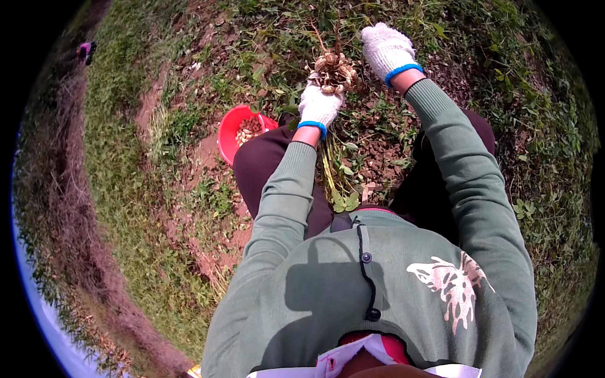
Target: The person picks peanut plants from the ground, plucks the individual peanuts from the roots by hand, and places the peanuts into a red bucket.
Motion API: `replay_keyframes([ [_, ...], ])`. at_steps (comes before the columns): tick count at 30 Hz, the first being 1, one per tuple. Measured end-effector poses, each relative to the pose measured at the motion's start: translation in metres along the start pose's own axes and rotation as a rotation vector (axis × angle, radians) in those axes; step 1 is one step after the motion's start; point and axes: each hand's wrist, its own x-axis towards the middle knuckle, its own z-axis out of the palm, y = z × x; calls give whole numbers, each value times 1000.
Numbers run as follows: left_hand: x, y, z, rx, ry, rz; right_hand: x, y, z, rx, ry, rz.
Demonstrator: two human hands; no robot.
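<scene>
My left hand (321, 105), in a white knit glove with a blue cuff, grips a bunch of uprooted peanut plants. Clustered peanut pods (336, 73) and thin brown roots stick out beyond its fingers. The green stems (327, 163) hang back from the hand towards my lap. My right hand (388, 51), gloved the same way, is held to the right of the pods and apart from them. Its fingers look curled; they face away, so whether anything is inside is hidden.
A red bucket (231, 132) with loose peanut pods (249, 130) stands beside my left knee. Low plants and leaf litter cover the reddish soil (385, 156) around me. Far left, a strip of dry brown stalks (78, 189) runs along the field, and a small figure in pink and dark clothing (86, 52) is visible.
</scene>
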Motion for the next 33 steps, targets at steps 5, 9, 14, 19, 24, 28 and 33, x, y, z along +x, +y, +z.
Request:
replay_keyframes([
  [5, 23, -49, -50, 222, 199, 66, 5, 0, -24, 1238, -371, 194],
  [9, 30, -57, -40, 645, 92, 317, -11, -18, -21, 1054, -469, 99],
  [14, 24, -48, -49, 10, 162, 124, -6, -44, 0, 809, -231, -75],
  [19, -1, 16, -4, -73, 149, 32, -14, -33, 0, 455, -184, -111],
  [24, -13, 30, -14, 787, 215, -52, -7, -26, -7, 10, 48, -96],
  [28, -12, 31, -11, 743, 286, -34, 6, 23, -10, 333, 37, 93],
  [33, -10, 24, -18, 895, 432, -132, -19, -32, -27, 1297, -525, 272],
])
